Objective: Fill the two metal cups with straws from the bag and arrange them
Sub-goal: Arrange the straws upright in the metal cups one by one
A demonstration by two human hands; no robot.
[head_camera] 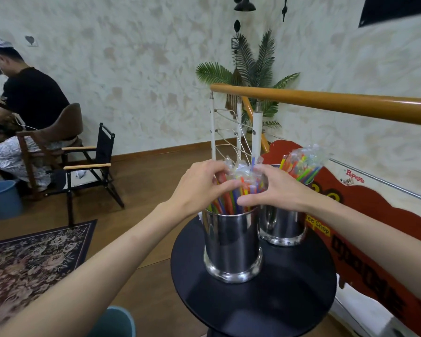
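Gripping crinkly wrapped straws (238,188) with both hands, left hand (199,188), right hand (275,190), in shiny cylindrical metal cup (231,244), round black table (253,302)

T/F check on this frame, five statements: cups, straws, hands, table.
1. Both metal cups stand on the round black table. True: the near cup and the far cup are both on it.
2. The far cup is empty. False: it holds a bunch of wrapped straws.
3. Both hands are at the near cup's straws. True: the left hand and the right hand are curled round the bunch from either side.
4. The near cup lies on its side. False: it stands upright.
5. The right hand holds the far cup. False: it is at the near cup's straws.
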